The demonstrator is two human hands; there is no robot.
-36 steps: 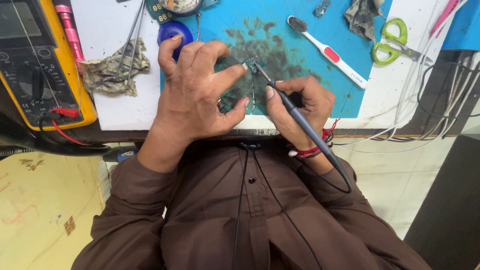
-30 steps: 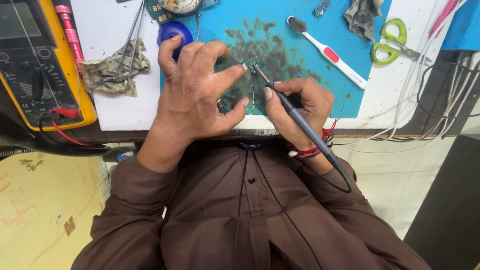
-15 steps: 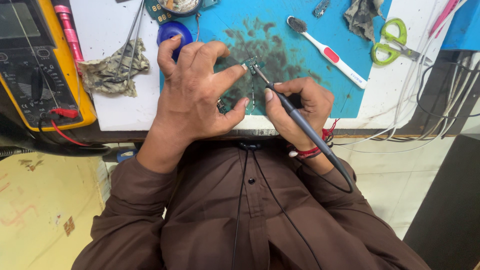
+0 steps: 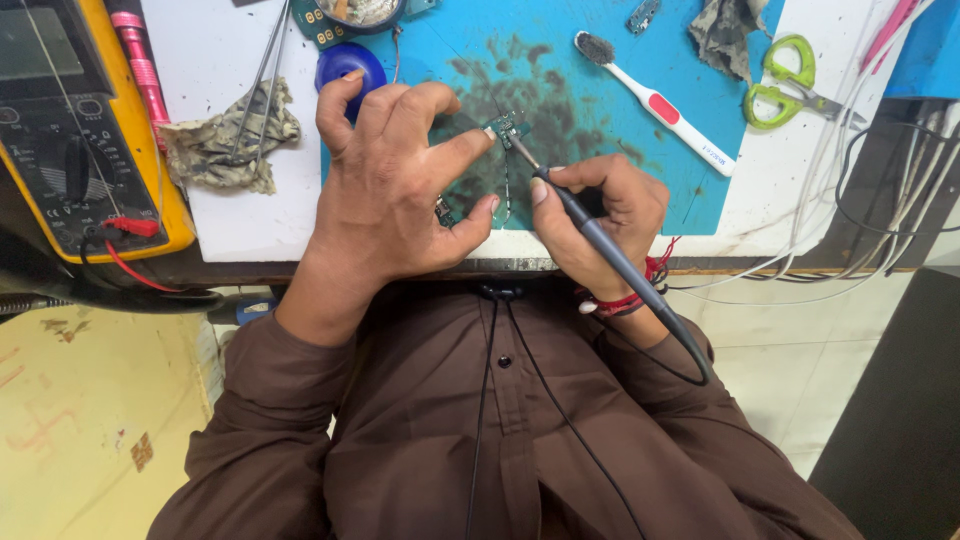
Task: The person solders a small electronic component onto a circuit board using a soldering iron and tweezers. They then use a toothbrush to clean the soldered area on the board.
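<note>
a blue mat (image 4: 600,160) is spread on the bench; on it a small circuit board (image 4: 510,128) is pinned by the left hand (image 4: 395,190), fingers spread wide, while a soldering iron (image 4: 600,245) is gripped pen-like by the right hand (image 4: 600,215); the tip is best kept steady on the joint

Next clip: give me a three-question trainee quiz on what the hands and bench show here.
1. True or false: the right hand holds a soldering iron with its tip at the small board.
2. Which lies right of the toothbrush? A) multimeter B) scissors C) tweezers
3. What colour is the mat under the board?

Key: 1 true; 2 B; 3 blue. The left hand steadies the board.
</note>
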